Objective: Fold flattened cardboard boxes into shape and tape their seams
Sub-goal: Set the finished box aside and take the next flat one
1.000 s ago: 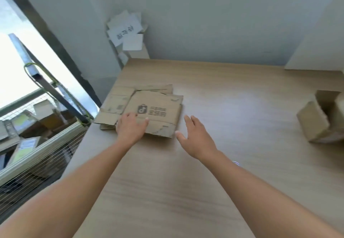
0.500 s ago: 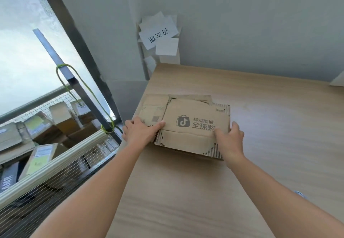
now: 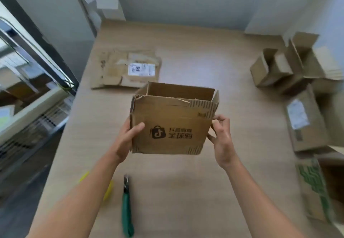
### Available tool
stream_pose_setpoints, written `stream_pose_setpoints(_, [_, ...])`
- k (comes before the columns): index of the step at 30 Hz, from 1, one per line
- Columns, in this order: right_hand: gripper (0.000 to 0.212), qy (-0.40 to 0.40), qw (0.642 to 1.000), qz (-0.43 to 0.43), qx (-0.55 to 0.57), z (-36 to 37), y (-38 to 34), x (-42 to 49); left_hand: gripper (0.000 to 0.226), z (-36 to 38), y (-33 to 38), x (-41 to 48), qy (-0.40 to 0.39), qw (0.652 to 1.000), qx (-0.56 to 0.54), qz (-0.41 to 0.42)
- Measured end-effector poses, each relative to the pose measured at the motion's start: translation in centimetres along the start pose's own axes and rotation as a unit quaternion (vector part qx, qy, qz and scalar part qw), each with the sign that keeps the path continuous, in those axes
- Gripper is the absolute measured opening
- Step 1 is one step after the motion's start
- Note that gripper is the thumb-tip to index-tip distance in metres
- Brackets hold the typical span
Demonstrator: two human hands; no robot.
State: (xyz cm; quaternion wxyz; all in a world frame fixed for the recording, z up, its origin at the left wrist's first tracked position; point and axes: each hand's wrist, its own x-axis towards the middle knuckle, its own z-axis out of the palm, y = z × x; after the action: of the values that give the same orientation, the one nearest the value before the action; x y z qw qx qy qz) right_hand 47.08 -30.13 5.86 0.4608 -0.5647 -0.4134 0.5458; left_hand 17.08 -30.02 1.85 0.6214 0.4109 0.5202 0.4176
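Flattened brown cardboard sheets (image 3: 126, 70) were left lying far left on the pale wooden tabletop (image 3: 204, 191). The left hand (image 3: 126, 141) had its grip curled round the left side of a brown logo-printed cardboard box (image 3: 173, 126), which was held opened up mid-tabletop. Its right edge was pinched in the right hand (image 3: 222, 139) grip.

A worn brown cardboard box (image 3: 173, 124) with a black printed logo stands opened into shape, top flaps up.

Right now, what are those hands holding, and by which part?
The printed cardboard box, opened into shape: the left hand grips its left edge, thumb on the front; the right hand pinches its right edge.
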Motion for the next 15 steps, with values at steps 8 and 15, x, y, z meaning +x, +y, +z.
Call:
stream_pose_setpoints(8, [0.054,-0.013,0.994,-0.04,-0.1,-8.0,3.2,-13.9,0.05,9.2,-2.4,-11.5,0.031,0.987,-0.118,-0.108])
stream_pose_setpoints(15, [0.023,-0.041,0.992,-0.063,-0.102,-11.4,5.5,-16.9,0.029,11.1,-2.0,-14.4,0.076,0.992,-0.026,-0.096])
